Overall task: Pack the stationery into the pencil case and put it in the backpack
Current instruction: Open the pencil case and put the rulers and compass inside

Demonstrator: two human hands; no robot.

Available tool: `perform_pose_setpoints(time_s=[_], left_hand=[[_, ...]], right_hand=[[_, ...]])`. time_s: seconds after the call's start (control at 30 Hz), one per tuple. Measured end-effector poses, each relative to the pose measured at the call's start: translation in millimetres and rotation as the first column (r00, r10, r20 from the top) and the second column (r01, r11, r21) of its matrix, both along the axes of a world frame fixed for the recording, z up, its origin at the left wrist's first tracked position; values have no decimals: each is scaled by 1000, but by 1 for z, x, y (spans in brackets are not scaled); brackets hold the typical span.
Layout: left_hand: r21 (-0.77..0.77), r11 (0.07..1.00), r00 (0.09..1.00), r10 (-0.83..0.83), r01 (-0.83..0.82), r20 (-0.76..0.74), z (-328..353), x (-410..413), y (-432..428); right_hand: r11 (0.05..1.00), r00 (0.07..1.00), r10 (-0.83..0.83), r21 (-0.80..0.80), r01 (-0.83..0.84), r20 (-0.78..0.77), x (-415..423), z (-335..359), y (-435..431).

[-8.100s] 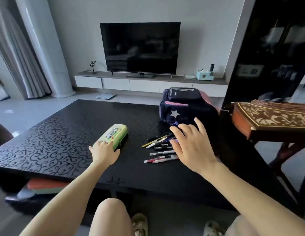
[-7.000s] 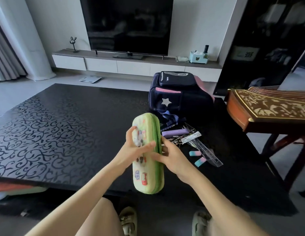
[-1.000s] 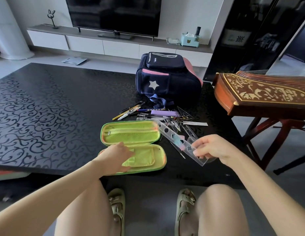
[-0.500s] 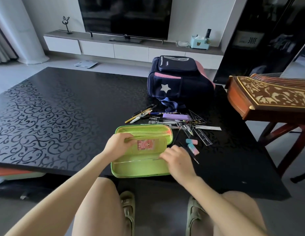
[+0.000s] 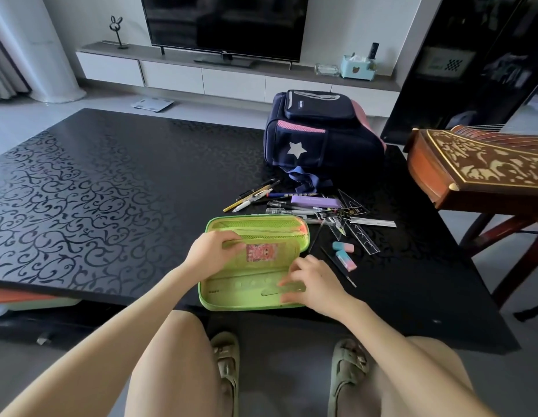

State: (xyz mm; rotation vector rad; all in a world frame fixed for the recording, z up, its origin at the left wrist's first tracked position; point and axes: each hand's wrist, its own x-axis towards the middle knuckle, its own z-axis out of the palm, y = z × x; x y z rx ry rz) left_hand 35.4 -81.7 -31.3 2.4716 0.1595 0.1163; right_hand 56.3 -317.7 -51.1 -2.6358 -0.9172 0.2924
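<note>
Left grip (image 5: 215,254) holds flap (image 5: 281,254) | right grip (image 5: 313,284) pinches ruler (image 5: 270,288) in case (image 5: 205,300) | risk: flap drops, jamming ruler.

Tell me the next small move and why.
Probably release the clear ruler into the pencil case and reach the right hand for the erasers beside it: the ruler already lies inside, and the left hand holds the flap up.

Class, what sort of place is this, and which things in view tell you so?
Probably a home living room: a television on a low cabinet, a dark table, and a zither beside it.
</note>
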Motion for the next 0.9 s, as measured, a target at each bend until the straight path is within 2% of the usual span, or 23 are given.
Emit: perform_pose_setpoints(time_s=[0.13, 0.2, 0.23, 0.27, 0.3, 0.33, 0.37, 0.4, 0.47, 0.53, 0.57, 0.7, 0.83, 0.9], left_hand=[[48, 997, 998, 63, -64, 23, -1, 6, -4], [91, 992, 994, 82, -88, 66, -5, 8, -5], [113, 989, 992, 90, -100, 85, -7, 11, -5], [134, 985, 990, 100, -113, 96, -10, 12, -4], [156, 980, 988, 109, -125, 107, -12, 13, -3], [185, 974, 986, 110, -132, 123, -14, 14, -3], [219, 967, 985, 103, -132, 140, -16, 16, -3], [253, 958, 983, 94, -133, 159, -18, 17, -3], [306, 942, 978, 80, -136, 190, -19, 19, -3], [326, 937, 975, 59, -129, 215, -18, 20, -3], [329, 937, 973, 40, -115, 226, -18, 20, -4], [405, 914, 975, -101, 13, 196, -25, 18, -10], [358, 933, 983, -99, 38, 154, -28, 15, -13], [338, 940, 985, -102, 49, 142, -26, 14, -12]], right_hand=[[987, 995, 58, -148, -70, -82, -8, 0, 2], [993, 996, 67, -94, -72, -60, -8, 4, 0], [1000, 1000, 12, 7, -12, -1, -5, 4, -6], [985, 990, -106, 149, 92, 91, -1, 3, -13], [932, 943, -277, 289, 218, 183, 7, 1, -23], [854, 853, -466, 373, 363, 236, 17, -1, -35], [760, 738, -630, 385, 523, 242, 29, -2, -49], [672, 634, -739, 321, 667, 230, 41, -3, -60], [542, 521, -833, 80, 837, 189, 63, -5, -78], [487, 494, -856, -85, 869, 152, 80, -8, -87], [483, 495, -857, -112, 868, 141, 87, -10, -89], [466, 469, -882, -69, 882, 39, 107, -15, -89], [422, 412, -893, -19, 906, -183, 105, -7, -98], [433, 416, -860, 9, 901, -295, 93, 5, -105]])
